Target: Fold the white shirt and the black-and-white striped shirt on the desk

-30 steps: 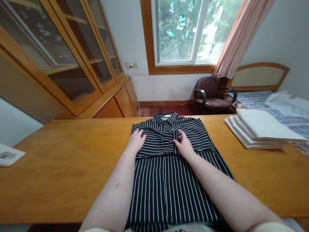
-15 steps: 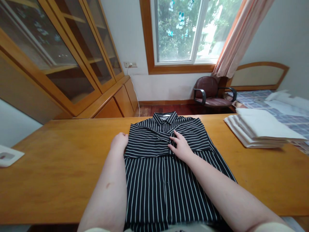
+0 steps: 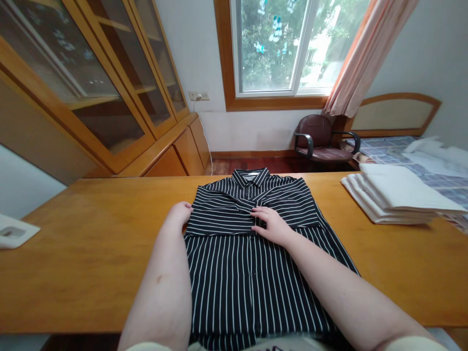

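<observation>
A black shirt with white stripes lies face up on the wooden table, collar toward the window, both sleeves folded across the chest. My left hand rests at the shirt's left edge beside the folded sleeve, its fingers curled onto the fabric edge. My right hand lies flat on the middle of the chest where the sleeves meet, fingers stretched out and pointing left.
A stack of folded white cloths sits on the table's right end. A white object lies at the left edge. Glass-door cabinets stand at left, a brown chair and a bed beyond the table.
My left hand slid from the folded sleeve out to the shirt's left edge and curled there. My right hand shifted slightly and now points left across the placket.
</observation>
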{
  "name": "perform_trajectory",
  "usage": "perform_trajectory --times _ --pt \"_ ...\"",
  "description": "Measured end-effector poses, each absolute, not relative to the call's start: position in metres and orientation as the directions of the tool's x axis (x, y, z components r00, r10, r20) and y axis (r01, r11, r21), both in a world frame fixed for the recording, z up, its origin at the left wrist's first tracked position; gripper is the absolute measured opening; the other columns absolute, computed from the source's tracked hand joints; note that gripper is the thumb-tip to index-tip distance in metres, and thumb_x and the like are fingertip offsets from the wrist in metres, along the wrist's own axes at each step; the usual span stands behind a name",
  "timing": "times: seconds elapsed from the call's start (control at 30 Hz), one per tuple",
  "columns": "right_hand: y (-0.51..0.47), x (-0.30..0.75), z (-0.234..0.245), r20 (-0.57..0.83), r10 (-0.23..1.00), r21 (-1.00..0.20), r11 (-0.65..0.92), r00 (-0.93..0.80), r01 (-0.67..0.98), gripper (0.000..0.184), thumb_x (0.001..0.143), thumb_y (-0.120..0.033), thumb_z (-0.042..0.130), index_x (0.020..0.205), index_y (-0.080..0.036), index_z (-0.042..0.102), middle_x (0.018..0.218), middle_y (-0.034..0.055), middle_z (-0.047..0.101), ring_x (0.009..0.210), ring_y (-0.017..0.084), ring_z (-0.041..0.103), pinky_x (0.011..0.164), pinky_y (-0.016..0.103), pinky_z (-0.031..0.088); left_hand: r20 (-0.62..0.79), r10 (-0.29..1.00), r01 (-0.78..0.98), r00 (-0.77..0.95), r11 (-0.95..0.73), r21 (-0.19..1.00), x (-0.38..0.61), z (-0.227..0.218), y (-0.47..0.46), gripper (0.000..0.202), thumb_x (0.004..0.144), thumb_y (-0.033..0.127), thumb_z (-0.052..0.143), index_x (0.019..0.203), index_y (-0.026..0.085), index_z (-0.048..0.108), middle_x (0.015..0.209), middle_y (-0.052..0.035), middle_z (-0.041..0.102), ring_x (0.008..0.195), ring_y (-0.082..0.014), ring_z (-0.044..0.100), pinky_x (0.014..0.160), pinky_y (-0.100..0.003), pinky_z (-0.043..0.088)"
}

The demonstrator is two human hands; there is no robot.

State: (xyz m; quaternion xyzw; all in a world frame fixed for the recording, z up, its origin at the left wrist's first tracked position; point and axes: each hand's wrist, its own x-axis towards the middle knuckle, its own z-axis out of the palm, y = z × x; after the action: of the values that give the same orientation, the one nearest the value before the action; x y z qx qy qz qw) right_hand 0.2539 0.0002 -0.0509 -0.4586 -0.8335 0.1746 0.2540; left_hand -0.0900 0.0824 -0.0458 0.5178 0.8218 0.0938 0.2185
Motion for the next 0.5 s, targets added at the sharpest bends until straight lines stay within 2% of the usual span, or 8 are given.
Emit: perform_trajectory --times 0.1,0.2,0.27,0.33,0.4,0.5 --pt "0.001 0.253 -0.054 0.163 0.873 -0.497 0.476 -0.46 0.726 0.061 0.079 -0.048 0.059 0.132 -0.021 0.049 0.142 0.0096 0.041 0.134 0.025 0.03 0.11 0.046 0.021 -0.237 0.885 0.817 -0.4 0.462 0.346 -0.087 -0.041 0.083 0.018 0.074 0.023 0.055 0.089 0.019 0.065 0.094 -0.011 0.069 0.085 -0.027 0.064 0.073 -0.036 0.049" --pt "0.001 0.252 -0.055 0.095 0.883 -0.471 0.446 -0.459 0.761 0.069 0.081 -0.054 0.053 0.139 -0.019 0.039 0.148 0.0101 0.029 0.138 0.024 0.019 0.112 0.046 0.015 -0.114 0.903 0.853 -0.414 0.429 0.298 -0.072 -0.035 0.079 0.033 0.078 0.026 0.05 0.108 0.016 0.061 0.113 -0.0174 0.062 0.103 -0.0327 0.058 0.084 -0.042 0.046" --pt "0.001 0.251 -0.055 0.067 0.886 -0.455 0.436 -0.458 0.776 0.071 0.082 -0.057 0.048 0.141 -0.018 0.035 0.15 0.0103 0.025 0.139 0.024 0.015 0.112 0.046 0.012 -0.005 0.948 0.917 -0.319 0.31 0.249 -0.054 -0.032 0.074 0.041 0.082 0.031 0.045 0.119 0.015 0.056 0.123 -0.0183 0.056 0.112 -0.0335 0.053 0.09 -0.044 0.043" --pt "0.0 0.25 -0.055 0.049 0.887 -0.441 0.432 -0.459 0.787 0.072 0.083 -0.059 0.045 0.142 -0.018 0.033 0.15 0.0106 0.023 0.139 0.024 0.013 0.112 0.046 0.009 0.029 0.991 0.968 -0.134 0.124 0.22 -0.035 -0.032 0.068 0.047 0.086 0.039 0.042 0.126 0.018 0.051 0.134 -0.0152 0.049 0.122 -0.0314 0.045 0.098 -0.044 0.038" --pt "0.0 0.249 -0.055 0.039 0.887 -0.425 0.431 -0.46 0.796 0.073 0.084 -0.06 0.042 0.143 -0.018 0.031 0.15 0.0107 0.023 0.14 0.024 0.011 0.112 0.046 0.008 -0.009 1.0 0.975 0.021 -0.019 0.22 -0.018 -0.036 0.064 0.054 0.087 0.048 0.038 0.134 0.02 0.044 0.145 -0.0117 0.036 0.132 -0.0294 0.032 0.105 -0.043 0.029" --pt "-0.001 0.248 -0.055 0.032 0.894 -0.402 0.422 -0.448 0.813 0.073 0.084 -0.061 0.04 0.144 -0.02 0.029 0.151 0.0099 0.022 0.14 0.024 0.009 0.112 0.047 0.007 -0.078 0.992 0.975 0.099 -0.081 0.208 -0.005 -0.048 0.065 0.062 0.088 0.055 0.033 0.142 0.025 0.031 0.152 -0.0091 0.018 0.138 -0.0299 0.017 0.109 -0.048 0.018"
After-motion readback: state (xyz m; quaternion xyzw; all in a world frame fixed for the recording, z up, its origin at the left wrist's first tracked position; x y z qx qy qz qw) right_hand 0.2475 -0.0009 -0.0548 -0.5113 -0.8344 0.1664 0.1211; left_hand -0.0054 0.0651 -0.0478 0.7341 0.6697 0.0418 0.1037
